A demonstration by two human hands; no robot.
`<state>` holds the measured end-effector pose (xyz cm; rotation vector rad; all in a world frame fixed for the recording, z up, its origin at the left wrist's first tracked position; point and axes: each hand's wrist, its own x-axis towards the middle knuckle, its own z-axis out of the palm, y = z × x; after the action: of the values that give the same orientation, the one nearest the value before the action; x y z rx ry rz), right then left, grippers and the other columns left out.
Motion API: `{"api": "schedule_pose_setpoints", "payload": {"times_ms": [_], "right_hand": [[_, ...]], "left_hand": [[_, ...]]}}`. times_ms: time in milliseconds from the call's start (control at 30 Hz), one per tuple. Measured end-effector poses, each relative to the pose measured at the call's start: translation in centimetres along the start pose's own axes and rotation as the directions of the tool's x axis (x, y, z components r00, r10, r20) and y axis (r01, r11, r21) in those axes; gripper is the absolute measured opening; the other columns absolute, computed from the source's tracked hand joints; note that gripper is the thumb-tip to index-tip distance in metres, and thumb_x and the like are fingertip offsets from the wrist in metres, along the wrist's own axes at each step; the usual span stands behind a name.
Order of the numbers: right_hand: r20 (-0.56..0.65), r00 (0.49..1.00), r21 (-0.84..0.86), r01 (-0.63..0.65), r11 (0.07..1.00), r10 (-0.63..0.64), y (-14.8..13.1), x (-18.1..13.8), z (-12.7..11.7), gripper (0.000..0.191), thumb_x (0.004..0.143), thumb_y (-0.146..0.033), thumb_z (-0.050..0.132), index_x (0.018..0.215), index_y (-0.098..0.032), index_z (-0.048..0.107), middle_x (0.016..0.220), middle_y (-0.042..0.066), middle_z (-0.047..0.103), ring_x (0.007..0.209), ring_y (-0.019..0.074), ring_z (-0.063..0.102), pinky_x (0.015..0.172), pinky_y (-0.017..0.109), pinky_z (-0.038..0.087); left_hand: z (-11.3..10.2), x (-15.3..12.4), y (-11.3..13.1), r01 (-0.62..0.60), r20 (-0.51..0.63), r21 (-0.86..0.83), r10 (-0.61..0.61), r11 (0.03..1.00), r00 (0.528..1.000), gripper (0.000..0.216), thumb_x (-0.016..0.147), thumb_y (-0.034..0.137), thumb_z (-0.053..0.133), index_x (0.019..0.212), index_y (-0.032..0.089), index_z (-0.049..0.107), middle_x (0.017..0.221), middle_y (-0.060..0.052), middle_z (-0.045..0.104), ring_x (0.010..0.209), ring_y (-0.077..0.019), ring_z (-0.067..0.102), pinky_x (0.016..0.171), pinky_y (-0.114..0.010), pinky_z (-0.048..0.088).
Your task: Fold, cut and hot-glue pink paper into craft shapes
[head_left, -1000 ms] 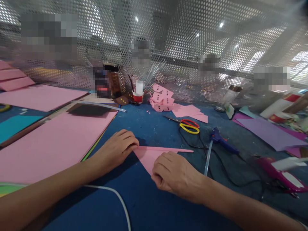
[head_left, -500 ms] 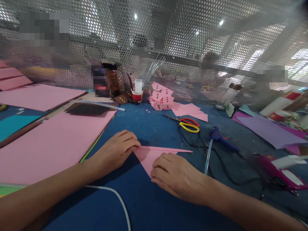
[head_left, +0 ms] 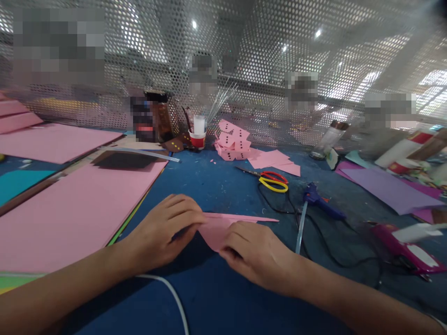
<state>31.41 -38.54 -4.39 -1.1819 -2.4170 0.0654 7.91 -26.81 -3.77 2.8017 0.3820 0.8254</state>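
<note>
A piece of pink paper with a narrow folded strip along its far edge lies between my hands on the blue table. My left hand pinches its left end between thumb and fingers. My right hand has its fingers curled over the paper's right part and grips the near edge. The sheet bows slightly between the two hands. The folded strip sticks out past my right hand's fingers, tapering to a point. My right hand's fingertips are partly hidden.
Beyond lie scissors with red and yellow handles and a blue glue gun with its black cord. Large pink sheets are stacked at left. Dotted pink paper pieces sit behind, near a red-and-white cup. A white cable runs in front.
My left hand has shifted slightly and now pinches the paper's left end with the thumb beneath. The paper, flat before, now curves up a little. My right hand's fingers have curled in more.
</note>
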Motion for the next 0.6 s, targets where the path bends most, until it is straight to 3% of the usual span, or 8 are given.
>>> {"api": "schedule_pose_setpoints", "payload": {"times_ms": [200,300,500,600], "right_hand": [[-0.017,0.989,0.118,-0.146,0.982,0.149,0.0,0.2,-0.1,0.007,0.099,-0.021,0.055,0.096,-0.019,0.061,0.093,0.003,0.069,0.085,0.0163,0.063,0.075,0.028,0.047],[-0.033,0.980,0.161,-0.189,0.969,0.197,-0.1,0.3,0.0,0.005,0.096,-0.016,0.058,0.094,-0.020,0.060,0.092,0.001,0.068,0.081,0.0145,0.063,0.074,0.026,0.046],[-0.061,0.971,0.212,-0.214,0.954,0.231,-0.1,0.5,0.2,0.008,0.095,-0.012,0.057,0.095,-0.021,0.058,0.094,0.001,0.066,0.082,0.0140,0.062,0.072,0.025,0.046],[-0.093,0.972,0.136,-0.201,0.970,0.215,-0.2,0.5,-0.4,0.007,0.098,-0.015,0.055,0.102,-0.020,0.057,0.099,0.003,0.066,0.087,0.0155,0.062,0.076,0.027,0.047]], "left_hand": [[0.5,-0.2,2.7,0.019,0.155,-0.138,0.002,0.990,0.988,0.011,0.093,0.027,0.065,0.103,0.024,0.064,0.098,-0.004,0.071,0.094,-0.0206,0.063,0.085,-0.037,0.047],[1.4,-0.3,2.4,0.048,0.153,-0.166,-0.023,0.985,0.988,0.004,0.095,0.021,0.062,0.098,0.023,0.063,0.093,-0.001,0.071,0.090,-0.0178,0.063,0.081,-0.033,0.045],[2.0,0.0,1.9,0.064,0.137,-0.124,-0.047,0.990,0.989,0.012,0.094,0.012,0.058,0.088,0.021,0.061,0.084,0.001,0.068,0.082,-0.0165,0.061,0.078,-0.030,0.044],[2.2,-0.2,2.0,0.083,0.118,-0.117,-0.069,0.990,0.991,0.012,0.094,0.012,0.056,0.088,0.021,0.061,0.083,0.000,0.068,0.080,-0.0165,0.061,0.076,-0.030,0.044]]}}
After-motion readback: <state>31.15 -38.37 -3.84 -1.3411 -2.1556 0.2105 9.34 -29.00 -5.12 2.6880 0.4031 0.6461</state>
